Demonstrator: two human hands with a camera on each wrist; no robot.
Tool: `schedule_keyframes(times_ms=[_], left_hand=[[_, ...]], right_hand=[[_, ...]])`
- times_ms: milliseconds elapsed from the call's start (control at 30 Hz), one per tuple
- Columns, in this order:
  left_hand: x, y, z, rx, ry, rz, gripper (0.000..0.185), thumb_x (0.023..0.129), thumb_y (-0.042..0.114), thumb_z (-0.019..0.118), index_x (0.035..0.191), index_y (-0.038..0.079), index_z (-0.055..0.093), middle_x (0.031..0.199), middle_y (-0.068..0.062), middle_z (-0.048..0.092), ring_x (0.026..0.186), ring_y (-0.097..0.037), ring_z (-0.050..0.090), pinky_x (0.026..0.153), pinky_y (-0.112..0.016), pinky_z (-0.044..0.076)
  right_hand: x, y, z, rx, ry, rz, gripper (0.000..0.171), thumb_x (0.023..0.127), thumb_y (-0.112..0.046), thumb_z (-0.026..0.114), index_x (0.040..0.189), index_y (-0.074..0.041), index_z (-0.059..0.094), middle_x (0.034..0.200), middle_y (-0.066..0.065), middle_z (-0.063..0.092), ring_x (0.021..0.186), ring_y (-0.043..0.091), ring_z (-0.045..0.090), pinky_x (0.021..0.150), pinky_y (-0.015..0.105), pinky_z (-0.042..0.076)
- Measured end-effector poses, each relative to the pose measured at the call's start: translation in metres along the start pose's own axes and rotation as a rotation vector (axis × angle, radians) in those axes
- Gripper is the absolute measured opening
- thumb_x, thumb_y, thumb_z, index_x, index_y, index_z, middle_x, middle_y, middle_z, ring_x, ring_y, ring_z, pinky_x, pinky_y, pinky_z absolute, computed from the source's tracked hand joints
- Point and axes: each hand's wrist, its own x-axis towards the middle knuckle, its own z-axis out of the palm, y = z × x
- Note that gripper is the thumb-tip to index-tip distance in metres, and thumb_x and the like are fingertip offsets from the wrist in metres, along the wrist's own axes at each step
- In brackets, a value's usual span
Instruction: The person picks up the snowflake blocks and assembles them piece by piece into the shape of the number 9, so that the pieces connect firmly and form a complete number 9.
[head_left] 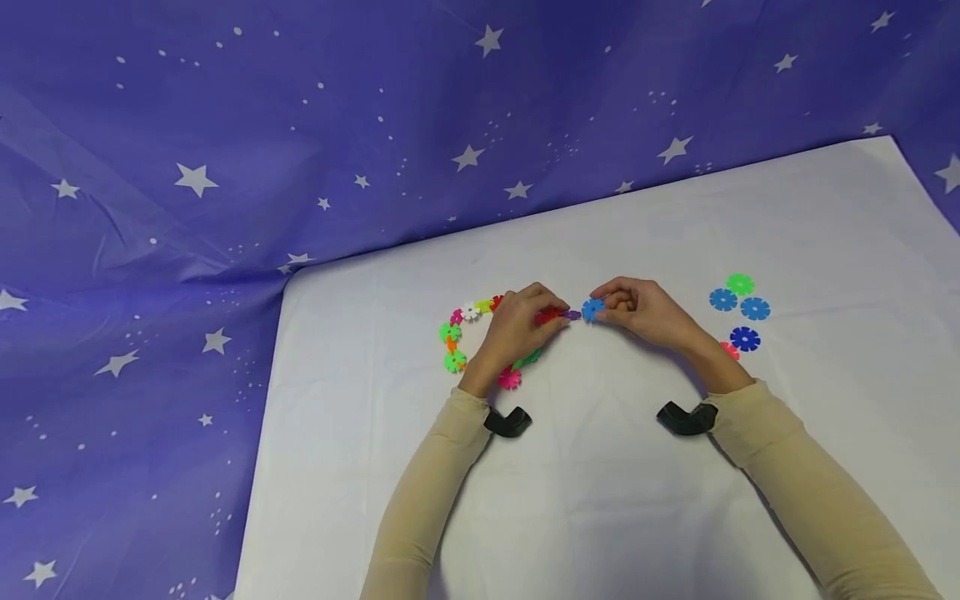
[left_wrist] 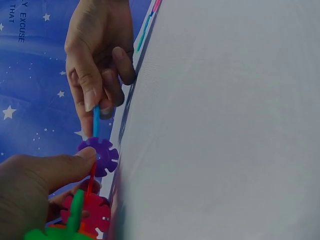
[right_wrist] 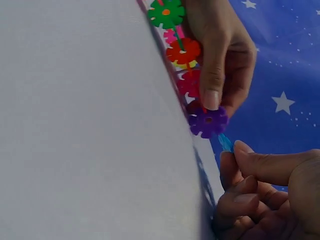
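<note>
Near the counter's (head_left: 600,500) middle, the left hand (head_left: 517,329) pinches the purple disc (head_left: 573,315) ending a coloured chain (head_left: 453,342). The right hand (head_left: 637,308) pinches a blue disc (head_left: 592,309) touching the purple one; spare discs (head_left: 738,304) lie toward the right edge.

A white cloth (head_left: 600,500) covered the table under both hands. Right of the right hand lay loose discs: a green disc (head_left: 740,284), two light blue discs (head_left: 723,299), a dark blue disc (head_left: 745,338) and a pink disc (head_left: 730,349) beside the wrist. Beyond and left of the hands hung a blue star-printed backdrop (head_left: 225,125).
</note>
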Motion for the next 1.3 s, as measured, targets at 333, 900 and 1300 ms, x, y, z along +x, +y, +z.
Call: schedule_keyframes(times_ms=[333, 900, 1300], left_hand=[[0.0, 0.001, 0.003, -0.002, 0.04, -0.012, 0.018, 0.089, 0.029, 0.074, 0.101, 0.017, 0.076, 0.098, 0.002, 0.068, 0.089, -0.011, 0.063, 0.08, -0.03, 0.043], [0.0, -0.002, 0.003, -0.118, 0.08, 0.015, 0.014, 0.09, 0.024, 0.072, 0.094, 0.012, 0.078, 0.085, 0.001, 0.065, 0.075, -0.01, 0.055, 0.077, -0.028, 0.042], [0.002, -0.002, 0.004, -0.125, 0.03, 0.007, 0.016, 0.09, 0.024, 0.072, 0.099, 0.012, 0.078, 0.088, 0.0, 0.066, 0.078, -0.01, 0.057, 0.078, -0.028, 0.044]], right_hand=[[0.0, 0.001, 0.006, 0.038, -0.006, 0.062, 0.032, 0.093, -0.012, 0.067, 0.121, 0.002, 0.059, 0.089, 0.018, 0.06, 0.046, 0.011, 0.045, 0.043, 0.026, 0.042], [0.0, -0.001, 0.022, 0.116, 0.091, 0.09, 0.034, 0.091, -0.009, 0.069, 0.122, 0.004, 0.062, 0.085, 0.015, 0.062, 0.045, 0.015, 0.055, 0.047, 0.026, 0.05], [0.002, -0.001, 0.025, 0.063, 0.099, 0.103, 0.033, 0.092, -0.01, 0.068, 0.122, 0.002, 0.063, 0.09, 0.013, 0.063, 0.05, 0.014, 0.054, 0.047, 0.024, 0.046]])
